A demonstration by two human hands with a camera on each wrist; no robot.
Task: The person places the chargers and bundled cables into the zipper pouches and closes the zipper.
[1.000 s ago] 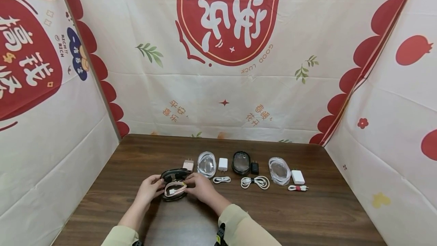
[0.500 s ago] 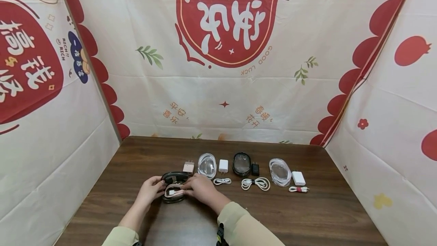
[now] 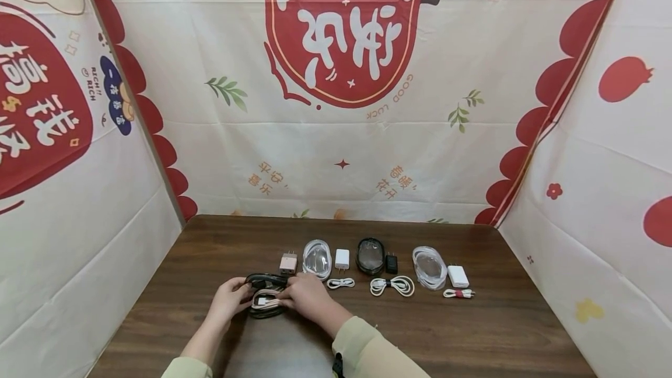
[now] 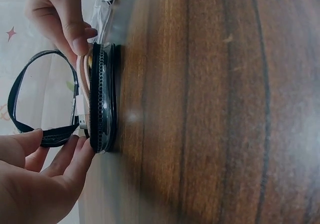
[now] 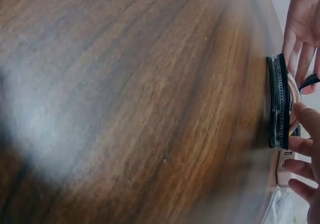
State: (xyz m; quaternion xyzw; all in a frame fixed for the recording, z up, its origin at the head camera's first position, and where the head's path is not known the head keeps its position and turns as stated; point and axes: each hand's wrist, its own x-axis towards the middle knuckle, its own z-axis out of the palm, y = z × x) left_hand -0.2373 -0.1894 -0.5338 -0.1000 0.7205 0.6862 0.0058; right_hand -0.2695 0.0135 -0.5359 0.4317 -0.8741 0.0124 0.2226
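Note:
A round clear zip case (image 4: 103, 99) with black trim lies on the table at the left, its lid (image 4: 17, 92) folded back. Inside it sits a coiled pale pink cable (image 4: 84, 74) with a white USB plug (image 4: 81, 104). My left hand (image 3: 226, 302) holds the lid's edge between thumb and fingers, with other fingertips at the case's rim. From the other side my right hand (image 3: 312, 299) pinches the coil, thumb on the cable and fingers by the case's edge. In the head view the right hand covers the right end of the coil.
Just behind the case stands a pink charger plug (image 3: 288, 263). Rightward lie a clear case (image 3: 317, 244), white charger (image 3: 342, 259), tied white cable (image 3: 340, 283), black-trimmed case (image 3: 359, 256), black charger (image 3: 391, 263), and more cables, a case and a charger. Cloth walls (image 3: 341, 144) surround the table.
My right fingers have shifted slightly left over the coil, which now shows less at its right end. The left hand keeps its hold. The head view has tilted up a little.

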